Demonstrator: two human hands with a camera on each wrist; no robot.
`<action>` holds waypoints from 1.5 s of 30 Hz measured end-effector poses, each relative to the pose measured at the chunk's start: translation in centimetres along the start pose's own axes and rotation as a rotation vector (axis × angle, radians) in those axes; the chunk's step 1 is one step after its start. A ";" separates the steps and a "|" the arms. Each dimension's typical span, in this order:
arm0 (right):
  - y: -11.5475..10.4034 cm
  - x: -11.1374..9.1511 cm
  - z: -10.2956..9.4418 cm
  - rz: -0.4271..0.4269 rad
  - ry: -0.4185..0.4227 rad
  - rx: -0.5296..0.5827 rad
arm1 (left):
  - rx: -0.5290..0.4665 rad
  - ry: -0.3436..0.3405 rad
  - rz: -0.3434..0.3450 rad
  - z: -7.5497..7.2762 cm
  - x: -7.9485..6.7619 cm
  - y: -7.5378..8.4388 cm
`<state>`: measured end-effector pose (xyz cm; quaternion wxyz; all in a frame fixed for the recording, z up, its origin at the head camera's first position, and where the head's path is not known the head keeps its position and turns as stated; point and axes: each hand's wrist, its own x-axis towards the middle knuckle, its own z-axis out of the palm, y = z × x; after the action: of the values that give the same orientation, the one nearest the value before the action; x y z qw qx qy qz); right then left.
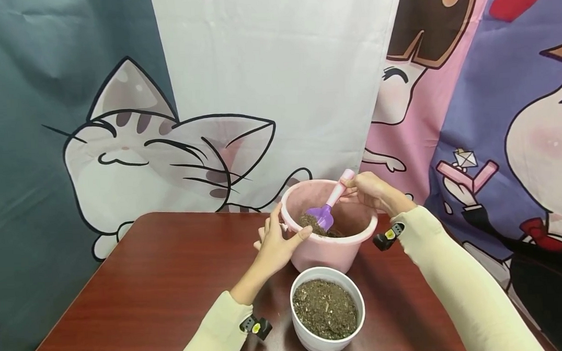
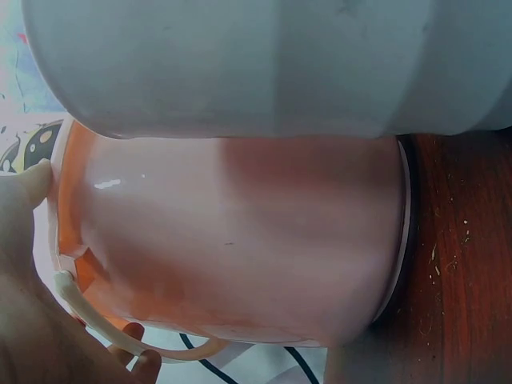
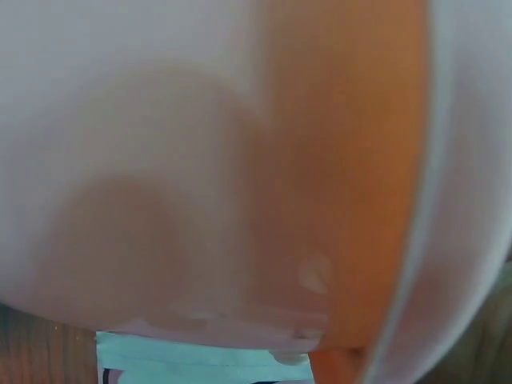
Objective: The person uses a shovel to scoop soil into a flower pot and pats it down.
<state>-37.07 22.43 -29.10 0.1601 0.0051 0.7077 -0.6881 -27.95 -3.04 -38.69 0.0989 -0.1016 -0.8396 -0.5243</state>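
Note:
A pink bucket (image 1: 319, 255) stands on the table, with dark soil (image 1: 311, 222) at the purple blade of a small toy shovel inside it. My right hand (image 1: 367, 191) grips the shovel's pale pink handle (image 1: 337, 194) over the bucket's far right rim. On the left, my left hand (image 1: 273, 246) holds the bucket's rim, thumb over the edge and fingers outside. The left wrist view shows the bucket's handle (image 2: 104, 326) by those fingers. Closer to me is a white pot (image 1: 312, 344) filled with soil (image 1: 325, 308). The bucket's wall (image 3: 144, 144) fills most of the right wrist view.
The brown wooden table (image 1: 186, 274) extends left of the bucket. Small soil crumbs (image 2: 434, 276) lie on it beside the bucket's base. Behind the table hangs a cloth backdrop (image 1: 276, 66) with cartoon figures, close to the bucket's far side.

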 end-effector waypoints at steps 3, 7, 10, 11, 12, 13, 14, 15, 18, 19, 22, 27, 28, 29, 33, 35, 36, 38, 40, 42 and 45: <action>0.1 0.0 -0.4 0.011 0.014 0.013 | 0.009 -0.008 -0.006 0.0 0.0 0.0; 0.3 -0.2 -0.9 0.014 0.031 0.042 | 0.010 -0.009 -0.007 0.0 0.0 0.1; 0.3 -0.5 -1.3 0.001 0.037 0.083 | 0.007 -0.010 -0.006 0.1 0.0 0.0; 0.3 -0.6 -1.4 -0.006 0.037 0.098 | 0.003 -0.010 -0.005 0.1 0.1 0.0; 0.3 -0.7 -1.5 -0.015 0.038 0.113 | -0.001 -0.010 -0.003 0.1 0.1 0.0; 0.3 -0.9 -1.6 -0.026 0.038 0.127 | -0.003 -0.011 -0.002 0.2 0.1 -0.1; 0.4 -1.0 -1.7 -0.038 0.038 0.139 | -0.006 -0.012 -0.001 0.2 0.1 -0.1; 0.5 -1.1 -1.8 -0.049 0.035 0.149 | -0.009 -0.013 0.001 0.2 0.1 -0.2; 0.8 -1.5 -2.2 -0.066 0.034 0.168 | -0.017 -0.010 0.008 0.5 0.2 -0.3; 0.9 -1.7 -2.3 -0.066 0.035 0.174 | -0.017 -0.010 0.009 0.6 0.2 -0.3; 1.2 -2.0 -2.7 -0.064 0.041 0.201 | -0.025 -0.006 0.012 0.9 0.1 -0.4; 1.4 -2.5 -3.1 -0.088 0.041 0.278 | -0.045 0.003 0.011 0.9 -0.2 -0.5; 1.4 -2.5 -3.1 -0.095 0.042 0.297 | -0.049 0.007 0.013 0.9 -0.3 -0.5; 1.4 -2.6 -3.1 -0.104 0.045 0.315 | -0.049 0.009 0.013 0.8 -0.4 -0.5; 1.6 -3.1 -3.3 -0.162 0.045 0.381 | -0.037 0.012 0.019 0.3 -0.9 -0.6; 1.9 -3.4 -3.6 -0.198 0.050 0.401 | -0.027 0.004 0.029 0.1 -1.3 -0.7; 2.0 -3.6 -3.7 -0.216 0.052 0.413 | -0.023 0.001 0.035 0.0 -1.5 -0.8; 2.3 -4.1 -3.9 -0.246 0.060 0.432 | -0.020 -0.007 0.040 -0.1 -2.0 -0.9; 2.6 -4.5 -4.1 -0.266 0.078 0.436 | -0.020 -0.018 0.044 -0.1 -2.6 -1.0; 2.8 -4.9 -4.1 -0.280 0.099 0.437 | -0.014 -0.028 0.044 -0.2 -3.4 -1.0; 3.0 -5.4 -4.1 -0.290 0.121 0.427 | -0.005 -0.067 0.046 -0.2 -4.7 -1.3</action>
<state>-32.13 27.75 -30.74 0.0128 -0.0216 0.5482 -0.8360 -23.75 -4.12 -40.98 0.0823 -0.1388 -0.8385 -0.5204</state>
